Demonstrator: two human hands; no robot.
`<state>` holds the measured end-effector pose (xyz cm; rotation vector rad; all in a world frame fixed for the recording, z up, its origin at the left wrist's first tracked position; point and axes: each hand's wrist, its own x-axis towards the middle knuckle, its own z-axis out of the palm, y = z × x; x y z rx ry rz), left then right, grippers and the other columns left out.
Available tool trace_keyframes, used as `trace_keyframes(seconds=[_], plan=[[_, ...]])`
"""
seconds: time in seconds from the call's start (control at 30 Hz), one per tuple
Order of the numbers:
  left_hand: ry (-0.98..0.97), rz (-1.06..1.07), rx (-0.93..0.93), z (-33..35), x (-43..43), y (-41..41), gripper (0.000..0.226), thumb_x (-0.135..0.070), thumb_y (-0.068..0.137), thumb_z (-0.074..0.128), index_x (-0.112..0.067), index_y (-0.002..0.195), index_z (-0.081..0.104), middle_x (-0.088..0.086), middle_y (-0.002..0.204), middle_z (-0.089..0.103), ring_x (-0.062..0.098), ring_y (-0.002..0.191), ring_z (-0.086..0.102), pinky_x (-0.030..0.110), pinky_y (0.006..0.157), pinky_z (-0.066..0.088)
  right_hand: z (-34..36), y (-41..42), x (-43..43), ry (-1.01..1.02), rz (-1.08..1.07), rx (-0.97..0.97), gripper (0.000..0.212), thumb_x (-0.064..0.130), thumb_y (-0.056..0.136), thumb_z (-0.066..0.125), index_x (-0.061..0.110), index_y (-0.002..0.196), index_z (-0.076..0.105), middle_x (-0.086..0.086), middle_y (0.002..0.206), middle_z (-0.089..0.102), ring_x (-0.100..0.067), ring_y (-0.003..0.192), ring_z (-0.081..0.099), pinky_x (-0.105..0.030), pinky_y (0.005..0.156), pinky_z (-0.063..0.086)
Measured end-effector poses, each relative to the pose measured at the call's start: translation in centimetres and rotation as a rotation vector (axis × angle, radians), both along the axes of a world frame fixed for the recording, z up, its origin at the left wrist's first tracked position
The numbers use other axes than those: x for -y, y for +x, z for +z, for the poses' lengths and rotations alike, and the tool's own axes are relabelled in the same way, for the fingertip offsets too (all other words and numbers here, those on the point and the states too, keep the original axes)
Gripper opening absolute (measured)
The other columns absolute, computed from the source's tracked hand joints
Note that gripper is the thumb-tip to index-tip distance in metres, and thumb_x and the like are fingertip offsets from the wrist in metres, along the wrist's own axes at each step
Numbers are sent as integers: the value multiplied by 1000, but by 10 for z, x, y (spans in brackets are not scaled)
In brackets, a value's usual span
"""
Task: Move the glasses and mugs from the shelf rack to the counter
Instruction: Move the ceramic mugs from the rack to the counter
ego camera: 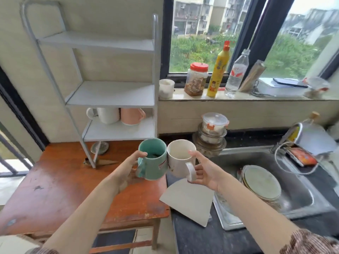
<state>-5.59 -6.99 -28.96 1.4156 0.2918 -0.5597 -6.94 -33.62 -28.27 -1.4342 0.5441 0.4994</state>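
1. Far left, the rack (110, 92): its top two shelves are bare, and on the lowest one a white mug (108, 115) and a pink mug (131, 116) stand touching, well beyond both your hands.
2. Your left hand (128, 169) is wrapped round the teal mug (152, 159), thumb on the near rim, handle facing you. It's upright, mouth up, something dark inside, held in the air over the wooden table (55, 180).
3. Touching it on the right, the cream mug (180, 158) is gripped by your right hand (203, 171), thumb over the rim, fingers at the handle. Upright too, empty, scuffed down the side.
4. The relation that counts: the dark counter (192, 239) lies near and right, below the cream mug, so your right hand is nearer.
5. I'd watch that paper sheet (189, 200) and the sink (275, 180) edge when setting down.
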Motion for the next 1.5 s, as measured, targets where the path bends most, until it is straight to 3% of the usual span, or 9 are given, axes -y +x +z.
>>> trace_keyframes(seconds=[0.27, 0.5, 0.67, 1.07, 1.17, 1.23, 1.33, 1.43, 1.5], plan=[[74, -177, -53, -10, 174, -86, 40, -44, 75, 68, -16, 103, 59, 12, 104, 63, 26, 93, 64, 37, 80, 56, -10, -145, 152, 12, -288, 10, 67, 53, 61, 80, 4, 104, 63, -13, 78, 64, -22, 59, 66, -29, 53, 56], [38, -405, -92, -21, 329, -206, 53, -45, 71, 70, -18, 113, 54, 11, 110, 60, 29, 103, 61, 41, 88, 53, -16, -312, 279, 22, -551, 3, 77, 61, 58, 78, 8, 111, 59, -17, 104, 65, -30, 90, 65, -38, 68, 56], [-2, -614, -116, -15, 446, -283, 68, -47, 62, 73, -11, 118, 56, 13, 110, 61, 28, 93, 63, 36, 72, 54, -3, -429, 362, -25, -787, -1, 74, 60, 63, 76, 8, 112, 58, -17, 104, 64, -29, 90, 64, -33, 60, 57], [42, -1047, -62, -3, 701, -418, 38, -46, 70, 69, -23, 98, 57, 11, 106, 59, 29, 95, 63, 35, 69, 55, 1, -614, 524, 8, -1278, 24, 75, 56, 75, 69, 3, 126, 51, -17, 109, 60, -30, 95, 63, -38, 76, 55], [62, -1146, -88, -7, 766, -441, 37, -47, 72, 68, -21, 97, 58, 11, 104, 61, 28, 91, 65, 31, 60, 55, -7, -642, 573, 22, -1374, 44, 73, 52, 75, 71, 6, 126, 48, -23, 118, 59, -36, 105, 63, -45, 92, 53], [66, -1201, -128, -9, 813, -454, 37, -45, 73, 68, -19, 98, 59, 12, 104, 62, 27, 86, 67, 30, 52, 56, -10, -657, 607, 29, -1426, 38, 69, 51, 75, 72, 8, 123, 47, -24, 113, 60, -35, 100, 65, -43, 84, 56], [45, -1293, -163, -11, 884, -468, 33, -41, 78, 65, -18, 101, 61, 13, 104, 64, 28, 86, 67, 37, 65, 61, -12, -675, 658, 35, -1514, 12, 64, 50, 74, 73, 8, 117, 48, -21, 103, 62, -31, 88, 67, -35, 64, 58], [94, -1352, -113, -18, 949, -483, 41, -42, 79, 63, -15, 110, 60, 12, 111, 62, 30, 99, 63, 43, 91, 54, -21, -694, 706, 42, -1595, -9, 73, 52, 69, 76, 8, 121, 48, -21, 110, 63, -32, 95, 67, -39, 73, 57], [130, -1366, -115, -21, 986, -497, 42, -42, 80, 63, -13, 111, 59, 12, 111, 60, 28, 93, 62, 40, 81, 57, -29, -707, 733, 55, -1644, -22, 76, 54, 67, 76, 7, 121, 48, -22, 110, 63, -33, 96, 67, -42, 79, 57]])
